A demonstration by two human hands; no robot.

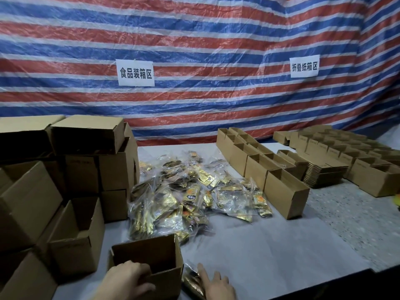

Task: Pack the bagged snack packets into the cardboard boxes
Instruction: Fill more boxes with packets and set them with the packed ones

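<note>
Tarpaulin (194, 40), striped red, white and blue, covers the whole background from 9 through 3 o'clock. Below it I see the table (270, 245), grey-topped, running from centre out to 4 o'clock.

At 9 o'clock, stacked boxes (86, 165) of brown cardboard rise in several tiers, some with open mouths. At 1 to 2 o'clock, rows of open boxes (259, 167) stand side by side, with flat cartons (322, 174) piled between the rows.

At centre, the pile of bagged snack packets (190, 191) lies on the table, clear bags holding gold sachets. It sits between the stacked boxes and the nearest row.

At 6 o'clock, just beside the pile's near edge, the open box (151, 254) stands upright, mouth up. I cannot tell whether it holds anything.

The left hand (127, 280) grips the box's near wall, fingers curled over the rim and thumb outside. The right hand (216, 284), at 5 o'clock, rests with straight, spread fingers on a single bag (192, 282). That bag lies flat just beside the box's right wall.

Two paper signs (136, 72) with printed characters hang on the tarpaulin at 11 and 1 o'clock.
</note>
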